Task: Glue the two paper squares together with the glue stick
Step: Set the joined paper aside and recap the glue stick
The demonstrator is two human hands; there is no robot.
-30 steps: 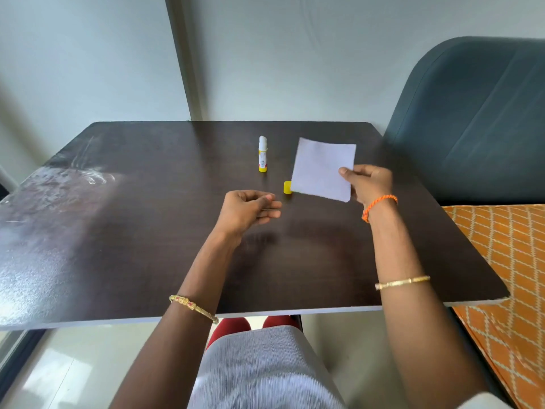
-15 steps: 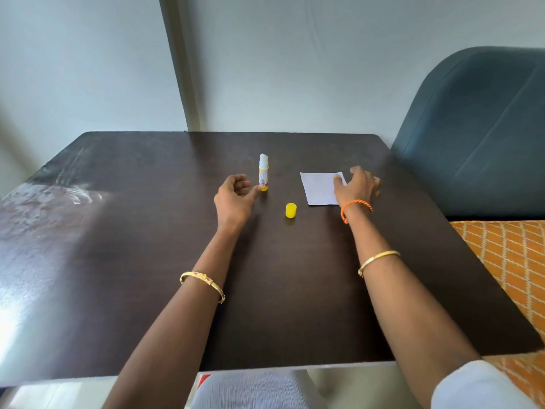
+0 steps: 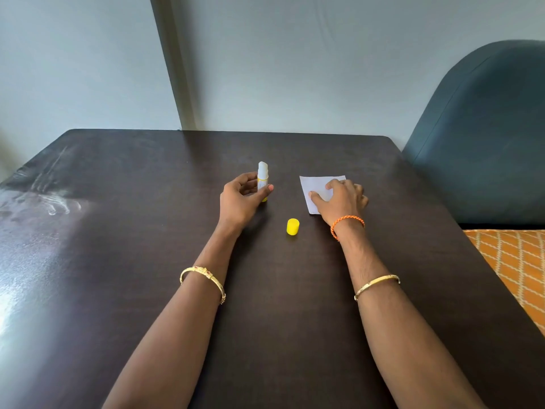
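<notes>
A white glue stick (image 3: 262,175) with a yellow base stands upright and uncapped on the dark table (image 3: 147,261). My left hand (image 3: 241,199) curls around it, thumb in front and fingers behind. Its yellow cap (image 3: 292,226) lies alone on the table nearer to me. To the right, white paper (image 3: 312,187) lies flat, and my right hand (image 3: 339,199) presses on it with spread fingers, hiding much of it. I cannot tell whether one or two squares lie there.
The table reaches a grey wall at the back. A dark blue chair back (image 3: 486,137) stands at the right, with an orange patterned cushion (image 3: 513,261) below it. Glare covers the table's left side.
My right hand has laid the lifted paper flat on the table and now presses it. My left hand has moved forward and closed around the glue stick.
</notes>
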